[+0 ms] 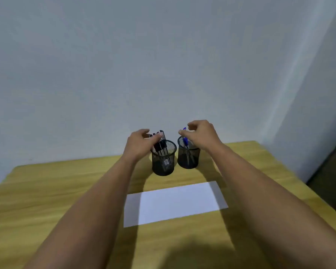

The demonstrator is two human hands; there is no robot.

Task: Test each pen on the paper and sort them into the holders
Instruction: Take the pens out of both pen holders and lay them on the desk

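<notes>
A wooden table (47, 200) carries white paper (175, 202) and two mesh holders (163, 162).

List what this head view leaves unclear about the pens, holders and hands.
- Pen count in the left holder: black pens overlap, partly behind the left hand, and blurred.
- Right holder: mesh hides what is inside beyond the blue pen.
- Right hand: blur hides whether its grip touches that pen.
- Paper: marks too faint to tell.

You see two black mesh holders (163, 160) beyond the white paper (175, 203): the left one holds black pens (160, 141), the right holder (188, 157) a blue pen (185, 139). The surface (56, 191) is yellow wood grain; the wall (144, 65) is pale grey.
</notes>
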